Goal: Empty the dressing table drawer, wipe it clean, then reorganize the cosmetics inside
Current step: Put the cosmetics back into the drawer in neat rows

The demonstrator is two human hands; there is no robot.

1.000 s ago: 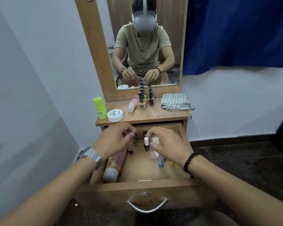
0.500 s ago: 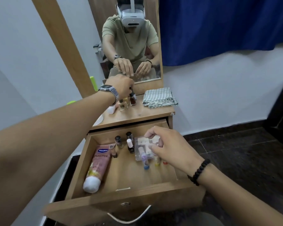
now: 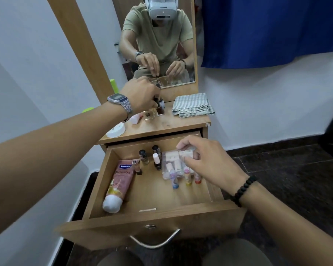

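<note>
The wooden drawer (image 3: 148, 221) is pulled open. Inside lie a pink lotion tube (image 3: 119, 183), small nail polish bottles (image 3: 143, 157), a clear plastic case (image 3: 173, 164) and three small roll-on tubes (image 3: 186, 175). My right hand (image 3: 204, 160) hovers over the drawer's right side, fingers curled onto the far end of the clear case. My left hand (image 3: 142, 95) reaches over the table top and pinches a dark small bottle (image 3: 160, 110) standing beside a perfume bottle (image 3: 150, 114).
On the table top (image 3: 173, 123) sit a folded striped cloth (image 3: 192, 105), a white round jar (image 3: 115, 130), a pink-white tube (image 3: 135, 119) and a green bottle (image 3: 113, 85). A mirror stands behind. White wall on the left, dark floor on the right.
My left hand left the drawer and moved up to the table top with a small bottle. My right hand stayed over the clear case. The camera shifted right.
</note>
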